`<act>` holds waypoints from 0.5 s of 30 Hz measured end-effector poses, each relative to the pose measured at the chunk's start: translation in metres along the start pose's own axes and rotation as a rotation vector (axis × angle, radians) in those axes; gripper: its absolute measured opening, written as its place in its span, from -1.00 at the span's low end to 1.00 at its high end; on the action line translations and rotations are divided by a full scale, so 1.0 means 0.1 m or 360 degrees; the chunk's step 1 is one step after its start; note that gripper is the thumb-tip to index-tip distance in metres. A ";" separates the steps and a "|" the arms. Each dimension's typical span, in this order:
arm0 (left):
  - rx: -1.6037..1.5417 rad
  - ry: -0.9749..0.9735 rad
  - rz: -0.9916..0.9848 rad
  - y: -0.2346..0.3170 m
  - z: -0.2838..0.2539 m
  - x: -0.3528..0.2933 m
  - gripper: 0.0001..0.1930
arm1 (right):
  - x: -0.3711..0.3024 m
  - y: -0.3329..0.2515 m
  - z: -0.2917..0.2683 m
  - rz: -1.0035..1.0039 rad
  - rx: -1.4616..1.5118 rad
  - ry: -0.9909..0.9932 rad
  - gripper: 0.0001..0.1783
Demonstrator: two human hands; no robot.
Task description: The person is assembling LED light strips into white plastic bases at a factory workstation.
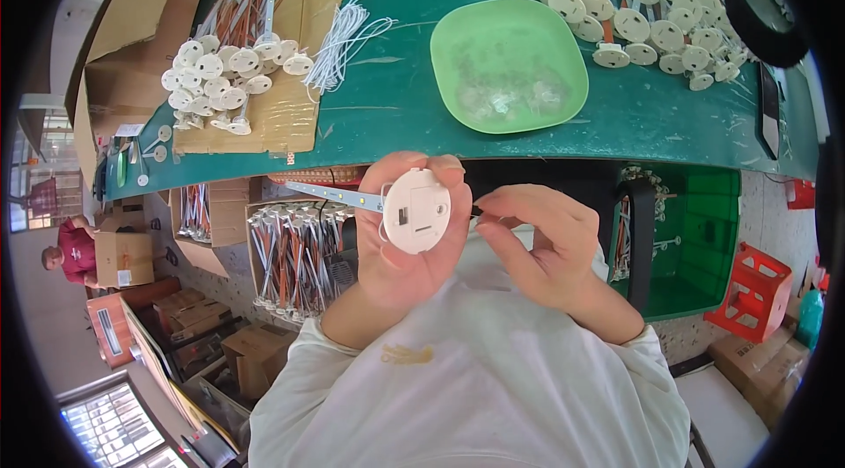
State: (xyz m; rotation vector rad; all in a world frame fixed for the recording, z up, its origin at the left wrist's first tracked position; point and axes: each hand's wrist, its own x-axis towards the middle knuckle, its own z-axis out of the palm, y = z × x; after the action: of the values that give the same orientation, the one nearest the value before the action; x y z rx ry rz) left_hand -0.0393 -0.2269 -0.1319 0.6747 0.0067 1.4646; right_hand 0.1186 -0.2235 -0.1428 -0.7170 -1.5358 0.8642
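My left hand (396,279) grips a round white plastic disc (419,235) in front of my chest, its flat face turned up. The disc has a small dark slot, a narrow slit and a round hole. From its left side a thin LED strip (326,193) sticks out, and a thin white wire loops at its edge. Just right of the disc, my right hand (559,248) is closed in a pinch. A small dark tip (476,210) shows at its fingertips; what it belongs to is hidden.
On the green table (387,72) stand a light green bowl (510,116) of small clear pieces, a bundle of white wires (339,50) and disc-ended strips (209,68) on cardboard. More discs (631,25) lie right. Below are a carton of strips (295,257) and a green crate (695,248). A person (75,250) carries a box far left.
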 end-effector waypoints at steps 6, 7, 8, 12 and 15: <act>-0.0038 -0.0137 0.0016 -0.03 -0.13 -0.03 -0.26 | 0.04 0.02 0.02 -0.0236 -0.0216 -0.0002 -0.82; -0.0029 -0.0102 0.0013 -0.03 -0.13 -0.04 -0.27 | 0.04 0.03 0.01 -0.0279 -0.0267 -0.0024 -0.84; -0.0029 -0.0104 0.0014 -0.04 -0.13 -0.03 -0.27 | 0.04 0.01 -0.01 -0.0281 -0.0267 -0.0023 -0.84; 0.0191 -0.0018 0.0065 -0.02 -0.13 -0.04 -0.32 | 0.15 -0.17 -0.09 -0.0319 -0.0332 0.0041 -0.85; 0.0289 0.0040 -0.0035 0.01 -0.11 -0.11 -0.32 | 0.22 -0.18 -0.02 -0.0483 -0.0288 0.0010 -0.82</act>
State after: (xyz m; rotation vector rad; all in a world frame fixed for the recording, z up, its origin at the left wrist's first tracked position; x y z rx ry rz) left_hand -0.0466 -0.2322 -0.1448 0.8010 0.1680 1.4623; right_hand 0.1181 -0.2147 -0.1156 -0.5933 -1.6787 0.5012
